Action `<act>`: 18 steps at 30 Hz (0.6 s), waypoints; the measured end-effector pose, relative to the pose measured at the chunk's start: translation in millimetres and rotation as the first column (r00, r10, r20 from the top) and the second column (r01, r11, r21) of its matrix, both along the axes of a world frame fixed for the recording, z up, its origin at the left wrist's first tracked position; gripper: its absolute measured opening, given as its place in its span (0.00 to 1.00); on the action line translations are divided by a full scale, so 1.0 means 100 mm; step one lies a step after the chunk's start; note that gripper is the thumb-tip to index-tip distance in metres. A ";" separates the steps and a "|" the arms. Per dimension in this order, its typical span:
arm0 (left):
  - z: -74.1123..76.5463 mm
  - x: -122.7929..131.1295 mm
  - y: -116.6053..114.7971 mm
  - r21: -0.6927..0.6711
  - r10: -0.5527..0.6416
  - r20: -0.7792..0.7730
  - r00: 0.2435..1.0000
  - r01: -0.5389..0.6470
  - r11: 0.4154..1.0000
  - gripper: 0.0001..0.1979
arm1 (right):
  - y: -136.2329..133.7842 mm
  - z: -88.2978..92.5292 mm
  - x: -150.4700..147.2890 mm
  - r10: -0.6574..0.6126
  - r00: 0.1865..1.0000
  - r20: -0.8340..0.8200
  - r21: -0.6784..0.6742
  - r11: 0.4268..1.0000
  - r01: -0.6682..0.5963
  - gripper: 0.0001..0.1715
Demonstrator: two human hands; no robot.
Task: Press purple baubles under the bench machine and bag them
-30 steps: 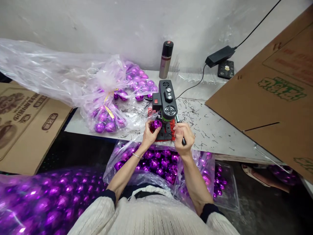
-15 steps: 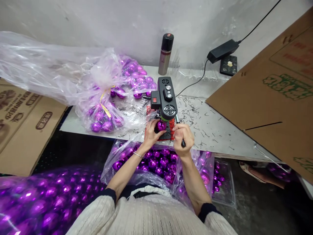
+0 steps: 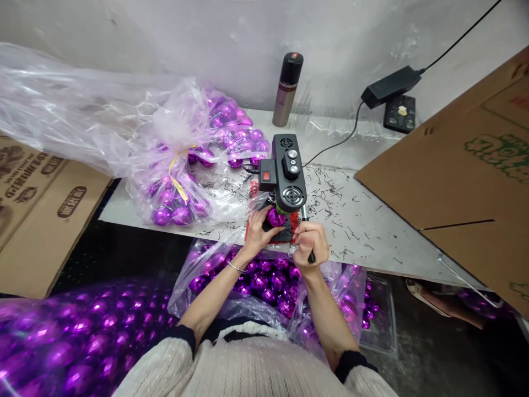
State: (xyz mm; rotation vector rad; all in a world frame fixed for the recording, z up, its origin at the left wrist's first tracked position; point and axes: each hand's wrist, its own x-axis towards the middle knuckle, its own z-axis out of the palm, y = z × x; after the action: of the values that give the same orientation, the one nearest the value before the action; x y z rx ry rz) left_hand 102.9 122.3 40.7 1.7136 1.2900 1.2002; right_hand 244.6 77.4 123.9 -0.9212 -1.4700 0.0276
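Observation:
Under the head of a small black bench drill press (image 3: pixel 289 173) sits a shiny purple bauble (image 3: pixel 276 217). My left hand (image 3: pixel 259 231) grips the bauble from its left side, thumb in front and fingers behind. On the right, my right hand (image 3: pixel 311 245) is closed round the black-ended lever (image 3: pixel 311 257) of the machine. The machine's base rests on a red patch (image 3: pixel 295 220) on the bench. Its working tip is hidden behind the head. An open plastic bag of purple baubles (image 3: pixel 260 281) lies between my forearms, below the bench edge.
Thin dark shavings litter the white bench (image 3: pixel 367 231). A tied clear bag (image 3: pixel 177 121) with more baubles lies at left, and a spray can (image 3: pixel 288 88) stands behind. A power adapter (image 3: pixel 390 85) trails its cable. Cardboard boxes (image 3: pixel 458 182) flank the bench; a person's foot (image 3: pixel 427 298) shows lower right.
The view has shifted slightly, so the bench things appear a little to the right and lower. Both hands keep their holds on the bauble and the lever.

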 end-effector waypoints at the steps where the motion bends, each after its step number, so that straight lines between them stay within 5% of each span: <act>1: 0.00 0.00 0.00 0.001 0.001 -0.003 1.000 -0.001 1.000 0.34 | 0.01 -0.04 0.00 -0.005 1.000 -0.010 0.012 1.000 0.005 0.16; 13: -0.03 0.02 0.00 -0.010 0.031 0.029 0.999 -0.030 0.999 0.34 | 0.15 -0.21 -0.02 -0.036 0.996 0.077 0.144 0.989 0.025 0.19; 18: -0.02 0.04 0.06 -0.028 0.028 0.060 0.998 -0.026 0.999 0.34 | 0.11 0.01 -0.01 -0.027 0.999 0.038 0.091 0.996 0.024 0.19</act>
State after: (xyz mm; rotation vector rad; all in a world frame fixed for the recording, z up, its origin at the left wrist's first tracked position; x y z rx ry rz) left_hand 106.4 128.2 38.9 1.6332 1.2913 1.2349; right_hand 243.7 88.1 125.2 -0.8710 -1.4832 -0.0751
